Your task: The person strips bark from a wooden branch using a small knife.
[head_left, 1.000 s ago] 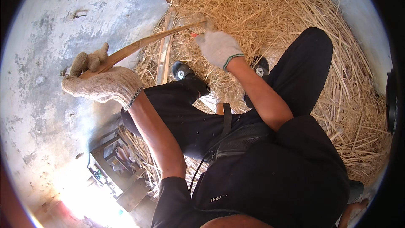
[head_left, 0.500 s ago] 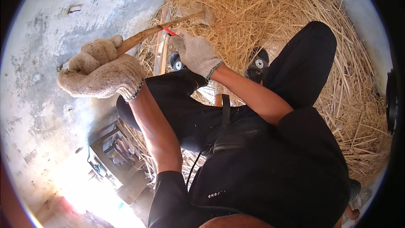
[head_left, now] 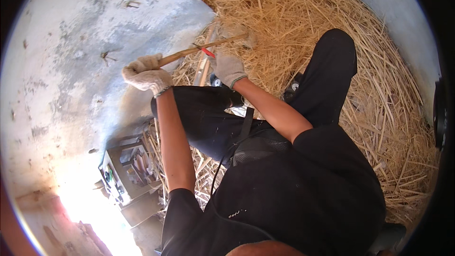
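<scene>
My left hand (head_left: 148,73), in a cream knitted work glove, is closed around the near end of a long, narrow wooden strip (head_left: 177,56). The strip slants up and to the right, its far end out over the straw. In my gloved right hand (head_left: 227,69) is a red-handled knife (head_left: 207,52). Its dark blade lies across the strip about midway, and most of the handle is hidden by my fingers. Both arms reach forward over my dark-clothed legs.
Straw-like strips (head_left: 294,4) cover the floor ahead and to the right. A worn whitish-blue wall (head_left: 71,57) stands close on my left. Pale wooden bars (head_left: 204,68) lie beyond my left knee. An open wooden box (head_left: 130,170) with mixed items sits at lower left.
My left hand has moved right and farther from me, with the strip, and looks smaller. The right hand and knife sit slightly lower and farther right. The whole view has shifted a little.
</scene>
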### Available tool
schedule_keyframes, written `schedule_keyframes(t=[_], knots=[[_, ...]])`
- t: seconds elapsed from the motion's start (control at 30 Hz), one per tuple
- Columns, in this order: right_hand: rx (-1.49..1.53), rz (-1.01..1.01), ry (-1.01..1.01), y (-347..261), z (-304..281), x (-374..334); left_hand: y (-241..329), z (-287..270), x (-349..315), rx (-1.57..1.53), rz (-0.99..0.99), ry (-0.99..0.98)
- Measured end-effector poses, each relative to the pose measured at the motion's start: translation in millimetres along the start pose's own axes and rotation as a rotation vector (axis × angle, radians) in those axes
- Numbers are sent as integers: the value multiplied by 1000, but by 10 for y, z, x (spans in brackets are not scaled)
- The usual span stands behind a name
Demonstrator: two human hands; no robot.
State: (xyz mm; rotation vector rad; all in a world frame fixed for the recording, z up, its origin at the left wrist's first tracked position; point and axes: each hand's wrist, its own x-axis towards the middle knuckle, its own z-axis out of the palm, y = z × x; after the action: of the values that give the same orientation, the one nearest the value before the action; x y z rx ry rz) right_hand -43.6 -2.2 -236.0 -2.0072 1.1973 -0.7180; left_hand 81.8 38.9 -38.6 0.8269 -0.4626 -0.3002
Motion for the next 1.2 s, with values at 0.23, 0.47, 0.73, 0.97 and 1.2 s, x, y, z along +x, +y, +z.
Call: schedule_keyframes(t=[0.23,0.47,0.73,0.97,1.2], knots=[[698,404,-389,492,-278,-153,134,30,-155,-1,32,48],[264,150,-5,-36,-752,-202,-251,576,-350,210,180,3],[83,128,-66,54,-749,-66,-385,549,-310,109,139,-367],[-185,252,-309,1682,-21,40,-447,653,-393,111,212,-429],[221,365,49,545,-782,122,-392,807,-289,92,186,-395]])
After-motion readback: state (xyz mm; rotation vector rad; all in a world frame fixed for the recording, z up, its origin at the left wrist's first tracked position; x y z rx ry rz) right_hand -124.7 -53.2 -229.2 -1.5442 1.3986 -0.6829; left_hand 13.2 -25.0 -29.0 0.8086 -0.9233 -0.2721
